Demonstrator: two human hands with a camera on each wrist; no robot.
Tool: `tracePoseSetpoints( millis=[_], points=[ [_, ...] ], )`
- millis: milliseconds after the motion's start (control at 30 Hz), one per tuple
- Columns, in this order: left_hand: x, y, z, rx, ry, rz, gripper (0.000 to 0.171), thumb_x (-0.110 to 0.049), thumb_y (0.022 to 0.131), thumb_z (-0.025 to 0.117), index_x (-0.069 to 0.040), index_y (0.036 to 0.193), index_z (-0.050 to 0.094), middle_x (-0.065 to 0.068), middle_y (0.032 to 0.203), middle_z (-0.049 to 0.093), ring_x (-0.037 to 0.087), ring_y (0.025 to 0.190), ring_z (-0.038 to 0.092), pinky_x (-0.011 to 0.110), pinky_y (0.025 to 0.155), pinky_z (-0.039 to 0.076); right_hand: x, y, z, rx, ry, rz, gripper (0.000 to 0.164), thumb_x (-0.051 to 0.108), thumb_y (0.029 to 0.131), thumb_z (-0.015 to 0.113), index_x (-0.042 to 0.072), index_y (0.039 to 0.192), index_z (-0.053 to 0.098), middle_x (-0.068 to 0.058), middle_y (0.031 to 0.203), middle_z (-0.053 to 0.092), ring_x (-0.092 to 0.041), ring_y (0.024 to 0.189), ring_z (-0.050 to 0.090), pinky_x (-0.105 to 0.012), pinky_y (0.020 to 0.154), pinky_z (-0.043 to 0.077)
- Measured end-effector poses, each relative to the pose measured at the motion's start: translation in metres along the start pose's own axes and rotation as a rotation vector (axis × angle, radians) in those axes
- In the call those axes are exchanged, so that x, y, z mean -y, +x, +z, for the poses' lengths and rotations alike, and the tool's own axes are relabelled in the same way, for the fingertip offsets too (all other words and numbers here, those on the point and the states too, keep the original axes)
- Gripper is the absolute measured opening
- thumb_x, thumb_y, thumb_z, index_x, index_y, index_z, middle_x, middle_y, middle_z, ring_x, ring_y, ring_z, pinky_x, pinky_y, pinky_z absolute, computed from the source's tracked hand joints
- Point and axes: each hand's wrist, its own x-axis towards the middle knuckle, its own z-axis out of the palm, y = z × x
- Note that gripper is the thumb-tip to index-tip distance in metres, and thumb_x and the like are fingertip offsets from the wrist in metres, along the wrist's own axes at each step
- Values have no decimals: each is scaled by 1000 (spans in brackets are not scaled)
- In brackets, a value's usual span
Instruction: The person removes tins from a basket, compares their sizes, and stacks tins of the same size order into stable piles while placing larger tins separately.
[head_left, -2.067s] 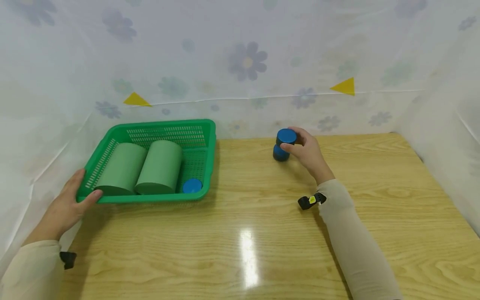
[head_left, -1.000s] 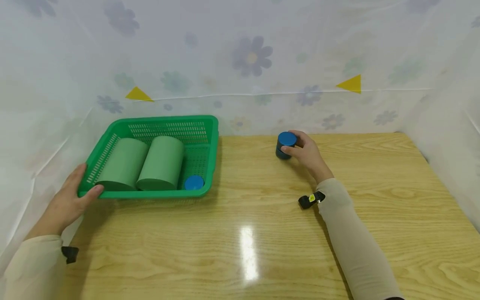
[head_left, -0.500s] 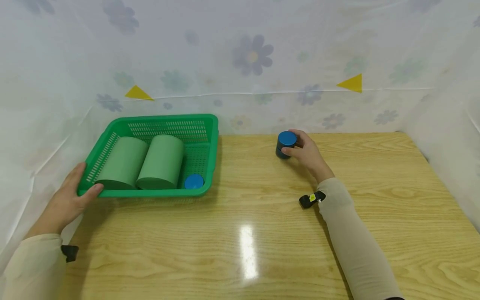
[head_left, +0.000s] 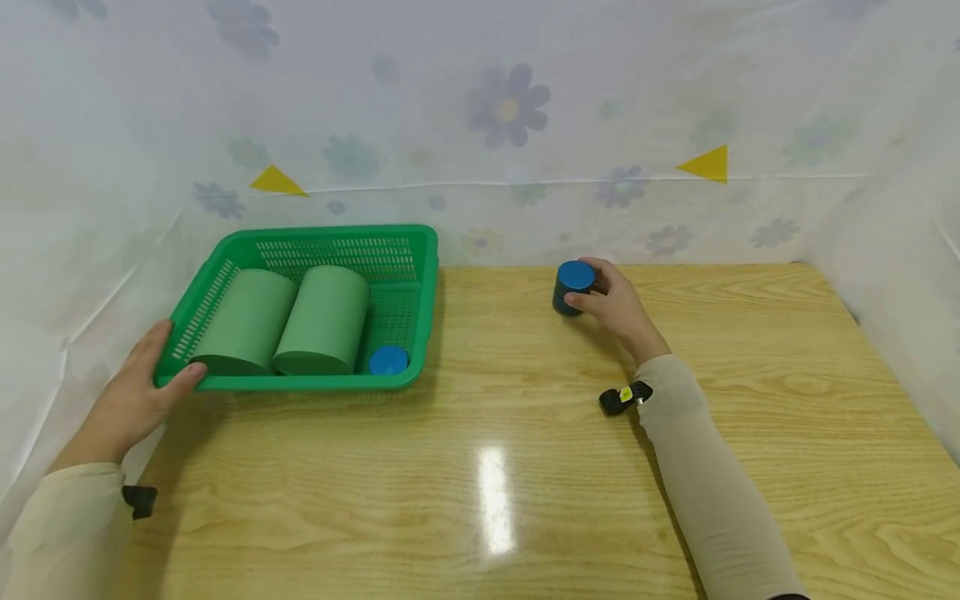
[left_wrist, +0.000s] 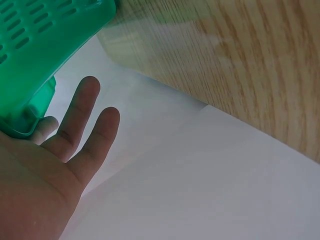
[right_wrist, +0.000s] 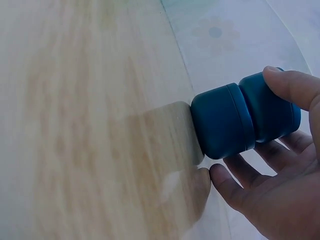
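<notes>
My right hand holds a small round blue tin between thumb and fingers. This tin sits squarely on a second blue tin, which stands on the table; both have lid seams in the right wrist view. At the left, my left hand grips the near left corner of a green plastic basket, thumb over the rim and fingers outside. In the left wrist view two of its fingers stretch out past the basket. Two light green cylinders lie side by side inside, with another blue tin near the front right corner.
The wood-grain table ends at the back against a white flowered curtain, which also hangs at both sides. Two yellow triangles mark the back curtain. A black strap is on the right wrist.
The upper blue tin has come down from a raised, offset position into line on the lower one, still held by my right hand. My left hand has stayed on the basket.
</notes>
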Motion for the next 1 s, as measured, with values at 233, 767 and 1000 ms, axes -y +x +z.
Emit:
tracePoseSetpoints(
  millis=[233, 767, 1000],
  points=[
    [0, 0, 0, -7, -1, 8, 85, -40, 106, 47, -8, 161, -10, 30, 163, -10, 63, 142, 0, 78, 106, 8, 3, -2, 1, -5, 9, 8, 75, 8, 97, 67, 2, 159, 25, -23, 159, 32, -42, 143, 32, -56, 112, 33],
    [1, 0, -1, 4, 4, 1, 85, -41, 107, 47, -10, 161, -11, 28, 164, -12, 62, 142, -1, 78, 106, 7, -11, 6, -2, -13, 0, 14, 77, 11, 97, 69, 5, 160, 25, -20, 160, 31, -40, 144, 32, -56, 113, 31],
    [-2, 0, -2, 7, 0, 1, 85, -40, 107, 47, -10, 161, -11, 27, 164, -12, 61, 143, -2, 77, 107, 6, 8, -4, 1, -6, -9, 17, 75, 11, 99, 66, 3, 160, 24, -23, 160, 31, -42, 144, 32, -57, 112, 32]
  ],
)
